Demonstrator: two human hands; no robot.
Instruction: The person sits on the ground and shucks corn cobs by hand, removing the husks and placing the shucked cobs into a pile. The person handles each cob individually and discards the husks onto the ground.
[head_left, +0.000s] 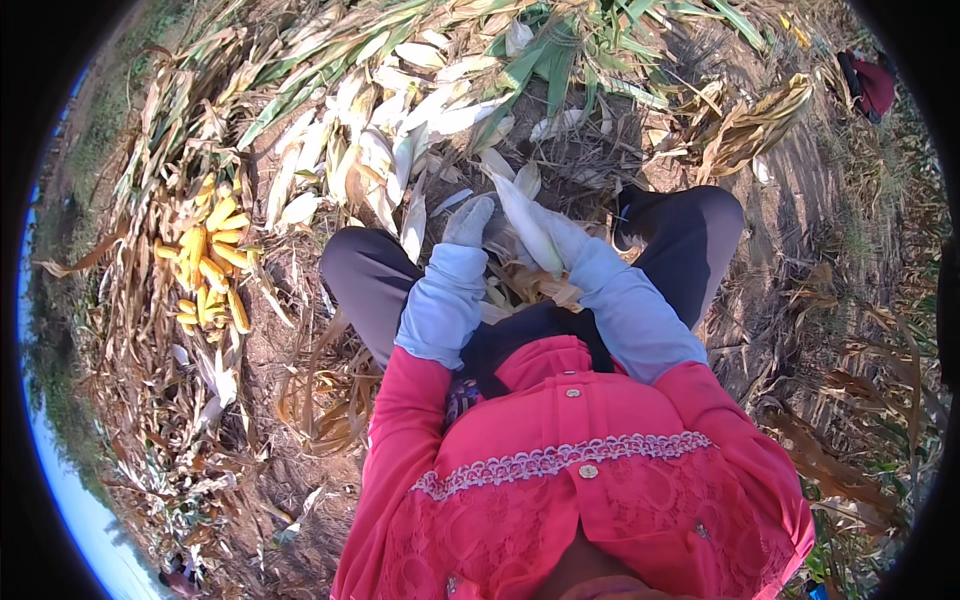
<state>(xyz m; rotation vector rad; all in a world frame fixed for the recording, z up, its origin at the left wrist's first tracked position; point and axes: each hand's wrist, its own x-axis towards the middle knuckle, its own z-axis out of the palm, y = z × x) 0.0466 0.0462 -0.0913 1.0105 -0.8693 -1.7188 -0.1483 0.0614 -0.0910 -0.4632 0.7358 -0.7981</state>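
Note:
An unopened ear of corn in pale husk (523, 215) slants over my lap, its tip pointing up and left. My right hand (564, 234), in a light work glove, holds it from the right side. To the left of the ear is my gloved left hand (468, 222), raised with its fingers curved. Whether anything lies inside its fingers cannot be seen. Under both hands, loose dry husks (536, 285) lie between my bent legs. More ears in pale husks (375, 161) are heaped on the ground just beyond my left knee.
Husked yellow corn cobs (202, 259) are piled on dry stalks to the left. Cut green and dry corn stalks (551, 56) stretch across the far side. A bundle of dry leaves (757, 127) lies ahead right. A dark red item (870, 84) sits at the far right.

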